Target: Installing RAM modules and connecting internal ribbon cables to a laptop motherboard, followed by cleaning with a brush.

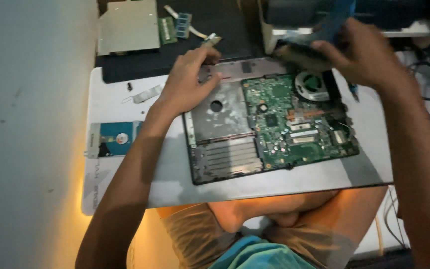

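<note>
White bench (110,99) beside a pale grey wall carries an opened laptop base, a black plastic shell (269,127) with its cover off, lying across the lap of a seated person. Inside it, a green printed circuit board (294,124) fills the right half, a round grey cooling fan (312,83) sits at the board's upper right corner, and a bare silver metal bay (222,112) lies to the left. The left hand (187,82) rests on the shell's upper left edge, fingers spread and pressing down, closed on nothing. The right hand (362,55) hovers above the fan corner, clamped on a dark, blurred tool with a blue handle (324,32); what kind of tool cannot be told. Left of the laptop lies a silver and blue hard drive (113,139), with 1 small black screw (130,86) and a metal bracket (148,93) near it. Farther back, a flat silver optical drive (128,27) and 2 green memory modules (174,27) rest on a black mat (215,30).
</note>
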